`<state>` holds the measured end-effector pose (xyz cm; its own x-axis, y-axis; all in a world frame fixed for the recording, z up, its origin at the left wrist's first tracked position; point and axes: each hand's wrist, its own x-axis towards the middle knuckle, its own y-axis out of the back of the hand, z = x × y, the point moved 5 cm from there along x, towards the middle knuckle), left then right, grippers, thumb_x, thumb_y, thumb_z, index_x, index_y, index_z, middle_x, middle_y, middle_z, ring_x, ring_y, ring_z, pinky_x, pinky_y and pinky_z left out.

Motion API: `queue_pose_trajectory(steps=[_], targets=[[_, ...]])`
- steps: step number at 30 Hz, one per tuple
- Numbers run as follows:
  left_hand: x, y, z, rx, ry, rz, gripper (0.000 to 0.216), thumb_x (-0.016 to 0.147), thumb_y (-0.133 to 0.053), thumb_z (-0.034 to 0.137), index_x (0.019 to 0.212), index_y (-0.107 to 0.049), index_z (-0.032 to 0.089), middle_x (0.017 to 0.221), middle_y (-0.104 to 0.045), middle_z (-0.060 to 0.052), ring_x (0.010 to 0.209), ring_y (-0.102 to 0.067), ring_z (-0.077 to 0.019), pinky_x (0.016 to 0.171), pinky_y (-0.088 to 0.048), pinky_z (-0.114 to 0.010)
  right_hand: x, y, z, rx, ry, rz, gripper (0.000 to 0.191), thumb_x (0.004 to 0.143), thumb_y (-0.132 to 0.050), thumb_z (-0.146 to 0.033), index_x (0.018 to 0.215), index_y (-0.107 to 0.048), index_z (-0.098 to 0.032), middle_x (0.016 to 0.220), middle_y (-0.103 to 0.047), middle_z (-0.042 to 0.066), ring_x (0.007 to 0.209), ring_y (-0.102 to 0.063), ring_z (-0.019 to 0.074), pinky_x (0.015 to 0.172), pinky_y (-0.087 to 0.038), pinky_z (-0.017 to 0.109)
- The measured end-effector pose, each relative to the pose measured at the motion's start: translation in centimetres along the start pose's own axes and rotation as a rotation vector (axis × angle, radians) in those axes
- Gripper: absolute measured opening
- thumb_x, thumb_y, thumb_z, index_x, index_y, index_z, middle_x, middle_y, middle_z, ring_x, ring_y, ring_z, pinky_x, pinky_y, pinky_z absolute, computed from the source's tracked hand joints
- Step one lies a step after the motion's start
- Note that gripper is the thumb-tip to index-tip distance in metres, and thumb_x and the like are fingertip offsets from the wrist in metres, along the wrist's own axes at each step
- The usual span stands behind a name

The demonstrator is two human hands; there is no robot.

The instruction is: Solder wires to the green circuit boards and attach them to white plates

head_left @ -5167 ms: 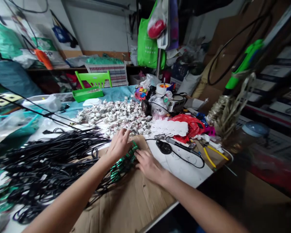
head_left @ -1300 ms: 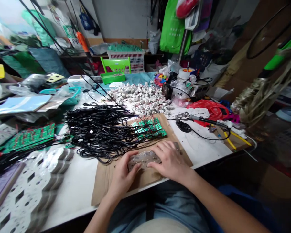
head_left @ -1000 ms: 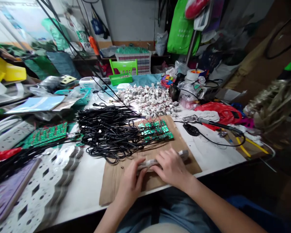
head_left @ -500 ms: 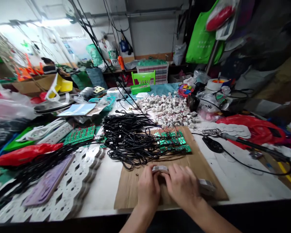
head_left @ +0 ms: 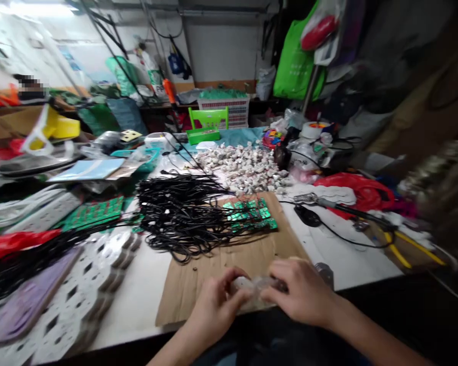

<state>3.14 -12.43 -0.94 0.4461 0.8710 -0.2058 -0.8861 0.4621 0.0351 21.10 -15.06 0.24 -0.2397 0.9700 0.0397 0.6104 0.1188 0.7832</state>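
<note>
A pale, greyish-white piece (head_left: 254, 288), smeared by motion, is held between both hands at the front edge of the cardboard. My left hand (head_left: 221, 300) curls round its left end, thumb and fingers closed on it. Around the right end, my right hand (head_left: 299, 287) is closed in the same way. A similar grey-white piece (head_left: 324, 274) lies partly hidden behind my right hand. Beneath and ahead of the hands is the brown cardboard sheet (head_left: 213, 264). On its far part rest green circuit boards (head_left: 252, 213) with a bundle of black cables (head_left: 183, 218).
A heap of small white parts (head_left: 244, 168) lies beyond the cables. To the right are a soldering iron (head_left: 328, 203), its black cord and a red plastic bag (head_left: 354, 190). White scalloped panels (head_left: 76, 284) and a purple phone-shaped case (head_left: 30, 300) lie left.
The camera view has swung right, so the table appears shifted left. My hands have drawn the pale piece nearer to the table's front edge, and they are farther apart.
</note>
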Motion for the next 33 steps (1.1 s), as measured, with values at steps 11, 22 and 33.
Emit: queue_pose_trajectory(steps=[11,22,33], targets=[[3.5,-10.1,2.2,-0.438,0.165,-0.54,0.048,0.057,-0.092,0.045,0.082,-0.065,0.015,0.068,-0.066,-0.002,0.056,-0.058,-0.0127,0.057,-0.048,-0.025,-6.8,1.7,4.8,1.12,-0.266,0.076,0.069,0.074,-0.056,-0.087,0.061,-0.051,-0.02,0.052,-0.044,-0.004,0.044,-0.039,0.0098,0.044,-0.033,0.023],[24.4,-11.1,4.2,0.813,-0.185,0.076,0.019,0.07,-0.079,0.025,0.082,-0.072,0.012,0.088,-0.073,-0.014,0.094,-0.069,-0.0321,0.084,-0.051,-0.037,-10.2,5.5,9.8,0.644,-0.347,0.429,0.047,0.09,-0.063,-0.06,0.072,-0.058,-0.017,0.061,-0.047,-0.003,0.055,-0.043,0.0107,0.051,-0.032,0.022],[15.1,-7.1,5.3,0.785,-0.383,-0.517,0.051,0.081,-0.061,0.016,0.132,-0.063,0.022,0.125,-0.07,-0.008,0.111,-0.066,-0.0228,0.092,-0.053,-0.031,-1.9,4.4,5.8,-0.433,-0.124,0.489,0.026,0.093,-0.07,-0.041,0.082,-0.066,-0.018,0.079,-0.07,0.004,0.074,-0.065,0.0209,0.07,-0.034,0.032]])
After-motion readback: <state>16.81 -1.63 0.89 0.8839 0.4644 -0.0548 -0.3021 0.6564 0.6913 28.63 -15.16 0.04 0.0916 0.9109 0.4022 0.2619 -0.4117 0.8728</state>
